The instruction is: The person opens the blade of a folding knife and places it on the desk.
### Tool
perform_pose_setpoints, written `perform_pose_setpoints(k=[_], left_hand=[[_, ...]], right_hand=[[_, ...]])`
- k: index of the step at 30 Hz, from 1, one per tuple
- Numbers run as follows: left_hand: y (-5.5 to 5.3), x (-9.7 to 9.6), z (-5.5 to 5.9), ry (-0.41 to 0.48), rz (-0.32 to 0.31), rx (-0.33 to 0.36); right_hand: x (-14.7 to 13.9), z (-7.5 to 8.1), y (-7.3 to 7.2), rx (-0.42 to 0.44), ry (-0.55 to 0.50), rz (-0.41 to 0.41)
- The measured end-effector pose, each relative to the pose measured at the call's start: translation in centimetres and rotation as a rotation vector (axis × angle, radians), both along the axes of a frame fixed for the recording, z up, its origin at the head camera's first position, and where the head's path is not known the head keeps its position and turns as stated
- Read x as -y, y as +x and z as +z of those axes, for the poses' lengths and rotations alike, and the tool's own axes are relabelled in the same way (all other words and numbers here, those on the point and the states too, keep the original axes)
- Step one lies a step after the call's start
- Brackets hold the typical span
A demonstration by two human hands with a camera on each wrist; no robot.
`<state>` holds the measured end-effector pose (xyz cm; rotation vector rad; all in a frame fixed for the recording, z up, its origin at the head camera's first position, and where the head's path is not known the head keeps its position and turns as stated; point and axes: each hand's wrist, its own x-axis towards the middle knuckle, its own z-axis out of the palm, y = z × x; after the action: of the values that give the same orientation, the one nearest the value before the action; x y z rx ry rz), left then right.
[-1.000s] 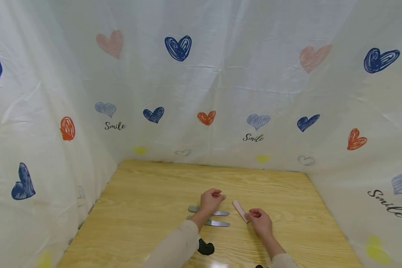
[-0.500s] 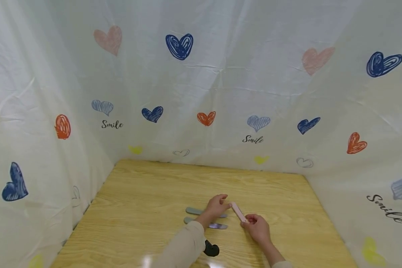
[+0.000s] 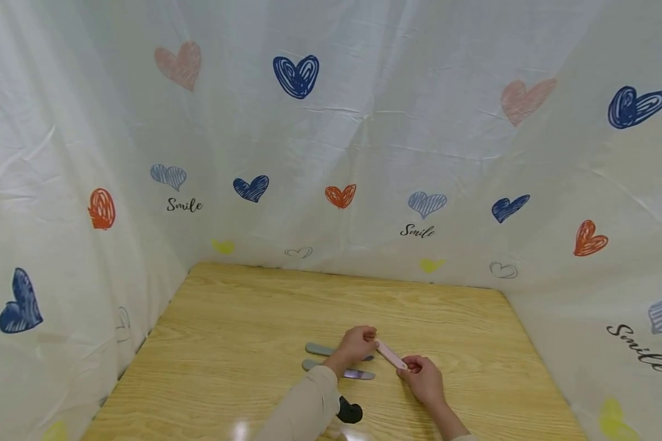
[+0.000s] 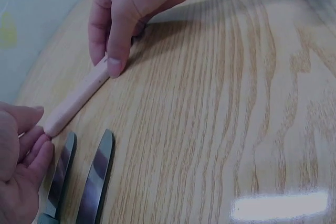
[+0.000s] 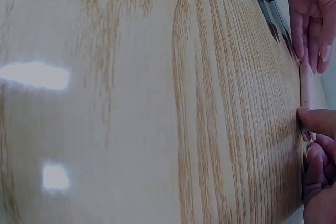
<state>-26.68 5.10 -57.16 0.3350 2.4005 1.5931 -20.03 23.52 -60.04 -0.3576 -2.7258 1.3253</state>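
A slim pale-pink folding knife (image 3: 390,355), folded so that just its handle shows, slants between both hands over the table. My right hand (image 3: 426,378) pinches its near end between thumb and fingers. At the far end, the fingertips of my left hand (image 3: 357,344) touch the tip; in the left wrist view its thumb stands apart from the pink handle. Two green-handled knives lie side by side under my left forearm, their blades out and pointing right: the farther knife (image 3: 319,349) and the nearer knife (image 3: 358,374). My left hand and wrist partly cover them.
The pale wooden table (image 3: 243,318) is bounded by a white curtain (image 3: 364,141) printed with hearts at the back and sides. A black device (image 3: 350,410) sits at my left sleeve. Light glares off the table's near part.
My right hand has taken hold of the pink folding knife's near end and turned it slightly. My left hand has come down and right, from above the green knives to its far end.
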Motion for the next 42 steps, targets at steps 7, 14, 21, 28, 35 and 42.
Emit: perform_pose_setpoints(k=[7,14,21,28,35,42], left_hand=[[0.3,-0.4,0.4,0.046,0.084,0.089],[0.4,-0.7,1.1,0.095,0.26,0.178],[0.1,0.1,0.4,0.135,0.275,0.158],[0.1,0.9,1.0,0.131,0.227,0.109],[0.4,2.2,0.5,0.269,0.136,0.071],[0.6,3.2,0.2,0.319,0.059,0.043]], right_hand=[[0.1,-0.2,0.2,-0.01,-0.017,0.029],[0.1,-0.2,0.3,-0.059,-0.056,0.069],[0.1,0.1,0.4,-0.041,-0.167,0.066],[0.3,0.2,0.1,0.012,-0.392,0.001],[0.9,0.7,-0.2,0.021,-0.561,-0.066],[1.4,1.2,-0.4,-0.003,-0.745,-0.062]])
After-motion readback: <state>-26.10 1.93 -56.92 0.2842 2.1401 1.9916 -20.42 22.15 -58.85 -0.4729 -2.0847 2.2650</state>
